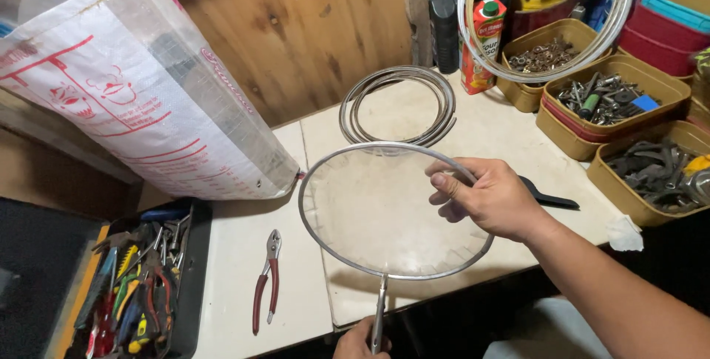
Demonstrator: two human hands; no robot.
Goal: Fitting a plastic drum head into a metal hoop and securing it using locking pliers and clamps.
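A round metal-rimmed strainer [370,211] with fine clear mesh is held over the white worktop [237,255]. My left hand [359,343] grips its thin metal handle at the bottom edge of the view. My right hand [492,196] pinches the rim on the strainer's right side, thumb on top. Red-handled pliers [266,281] lie on the worktop left of the strainer. A stack of bare metal rings [399,104] lies behind it.
A large white and red woven sack [140,100] leans at the left. A black tray of hand tools [140,285] sits at the lower left. Tan tubs of bolts and metal parts [614,100] line the right, beside a juice carton [479,45]. A black handle [551,198] lies behind my right hand.
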